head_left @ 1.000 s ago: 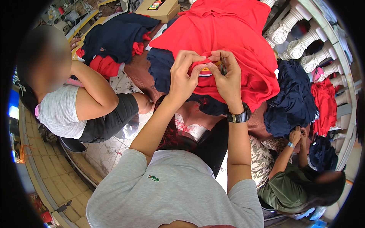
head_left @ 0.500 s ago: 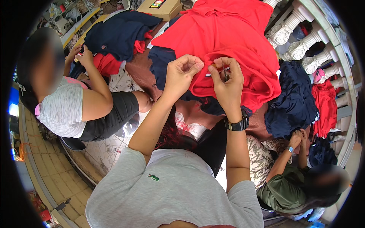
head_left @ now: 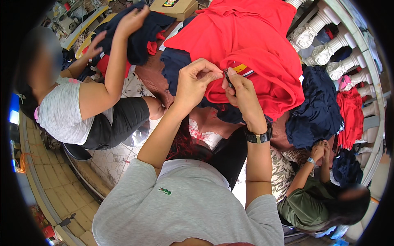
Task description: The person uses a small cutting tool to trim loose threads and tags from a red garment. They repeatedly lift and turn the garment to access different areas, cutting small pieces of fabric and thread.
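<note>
A large red garment (head_left: 246, 33) lies spread before me, its near end bunched into an open fold. At the left edge of that fold, the thumb and fingers of my left hand (head_left: 196, 82) are pinched on the red cloth; any thread there is too fine to make out. My right hand (head_left: 245, 95), with a black watch (head_left: 259, 136) on its wrist, is closed around small dark thread snips (head_left: 228, 78). Their tips point up beside my left fingertips. Inside the fold, a yellow and white patch (head_left: 242, 68) shows.
Navy cloth (head_left: 314, 108) is heaped to the right, beside white balusters (head_left: 322, 55). At the left a co-worker (head_left: 69, 106) reaches over dark garments (head_left: 150, 35); another person (head_left: 324, 201) sits at the lower right. A cardboard box (head_left: 174, 9) stands at the back.
My right hand has turned and shifted slightly down, bringing the snips upright beside my left fingertips. The yellow patch shows more. The left co-worker's hands have risen and spread apart.
</note>
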### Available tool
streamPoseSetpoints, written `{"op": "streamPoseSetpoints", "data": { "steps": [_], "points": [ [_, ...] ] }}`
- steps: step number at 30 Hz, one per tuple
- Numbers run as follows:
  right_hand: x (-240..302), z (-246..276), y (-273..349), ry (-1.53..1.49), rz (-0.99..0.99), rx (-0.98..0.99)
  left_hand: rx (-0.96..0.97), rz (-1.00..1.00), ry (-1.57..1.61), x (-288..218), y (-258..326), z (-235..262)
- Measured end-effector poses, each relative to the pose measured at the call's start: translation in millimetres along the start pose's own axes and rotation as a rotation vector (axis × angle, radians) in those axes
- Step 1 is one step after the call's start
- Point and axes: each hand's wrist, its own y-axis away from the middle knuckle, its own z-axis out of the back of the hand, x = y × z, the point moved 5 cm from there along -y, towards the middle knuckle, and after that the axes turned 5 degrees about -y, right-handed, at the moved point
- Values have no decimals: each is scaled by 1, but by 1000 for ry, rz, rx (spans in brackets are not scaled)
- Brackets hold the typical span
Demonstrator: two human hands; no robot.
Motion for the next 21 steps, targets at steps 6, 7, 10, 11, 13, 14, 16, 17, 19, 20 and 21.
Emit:
{"op": "streamPoseSetpoints", "data": {
  "steps": [6,7,10,11,13,14,16,17,19,20,21],
  "points": [
    [-3,8,-3,54,46,-17,47,-13,-112,8,1,6],
    [2,10,3,40,77,-68,32,22,-77,10,3,9],
    [22,13,12,39,185,-148,28,57,-13,7,6,8],
    [27,14,13,47,225,-163,35,31,-74,1,5,3],
    [30,11,12,43,270,-169,48,-22,-197,-15,3,-8],
    [32,8,13,62,274,-171,41,-26,-201,-16,1,-10],
    [33,7,14,93,249,-174,21,25,-128,-2,-1,-7],
    [30,8,16,102,219,-175,12,52,-93,4,-1,-5],
    [24,8,20,97,155,-143,40,57,14,7,-2,-3],
    [19,8,22,83,119,-113,43,65,74,9,-1,-3],
    [14,7,23,70,83,-82,45,73,133,11,0,-4]
  ]
}}
